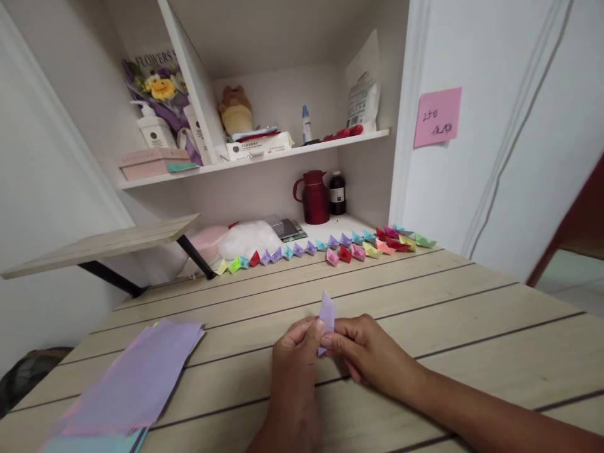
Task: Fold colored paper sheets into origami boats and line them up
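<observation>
Both hands meet over the middle of the wooden table [425, 302], pinching one small folded piece of lilac paper [327, 311] that stands upright between them. My left hand [295, 358] grips its left edge with thumb and fingers closed. Closed on its lower right side are the fingers of my right hand [365, 352]. A stack of lilac, pink and blue paper sheets [136, 384] lies flat on the table to the left of my hands.
A long row of small folded paper boats [330, 248] in several colours lines the table's far edge. Behind it a white shelf unit holds a red jug [314, 196], a dark bottle [336, 192], a plastic bag and toiletries. A pink note [437, 117] hangs on the right wall.
</observation>
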`<state>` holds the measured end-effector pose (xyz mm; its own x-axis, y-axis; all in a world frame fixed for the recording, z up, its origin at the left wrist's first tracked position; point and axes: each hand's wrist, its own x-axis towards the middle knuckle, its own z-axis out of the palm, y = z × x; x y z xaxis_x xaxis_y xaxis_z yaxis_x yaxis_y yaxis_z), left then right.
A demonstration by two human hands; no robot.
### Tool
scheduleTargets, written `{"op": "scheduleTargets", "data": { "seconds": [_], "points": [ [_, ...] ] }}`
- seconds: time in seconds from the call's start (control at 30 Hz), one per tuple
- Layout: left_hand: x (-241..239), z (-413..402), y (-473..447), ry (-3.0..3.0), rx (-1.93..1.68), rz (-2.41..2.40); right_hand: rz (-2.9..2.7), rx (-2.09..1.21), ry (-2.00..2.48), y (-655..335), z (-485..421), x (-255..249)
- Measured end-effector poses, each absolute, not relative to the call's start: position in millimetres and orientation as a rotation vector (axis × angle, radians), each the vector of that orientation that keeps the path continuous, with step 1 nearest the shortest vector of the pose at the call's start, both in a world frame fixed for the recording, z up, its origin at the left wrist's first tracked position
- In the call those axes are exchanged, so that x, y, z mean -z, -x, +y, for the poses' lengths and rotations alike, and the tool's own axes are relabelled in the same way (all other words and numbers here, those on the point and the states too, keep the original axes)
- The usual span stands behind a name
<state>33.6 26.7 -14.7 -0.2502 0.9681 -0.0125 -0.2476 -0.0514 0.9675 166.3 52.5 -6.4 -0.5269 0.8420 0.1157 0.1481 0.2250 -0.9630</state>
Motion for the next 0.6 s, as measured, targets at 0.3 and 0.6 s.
{"op": "scheduleTargets", "data": {
  "seconds": [0.3, 0.6],
  "points": [
    [25, 30, -33, -0.922, -1.524, 1.234, -1.769, -1.368, 0.837, -168, 63, 3],
    [10, 34, -18, -1.427, -1.625, 1.55, -1.944, -1.243, 0.843, -180, 73, 1]
  ]
}}
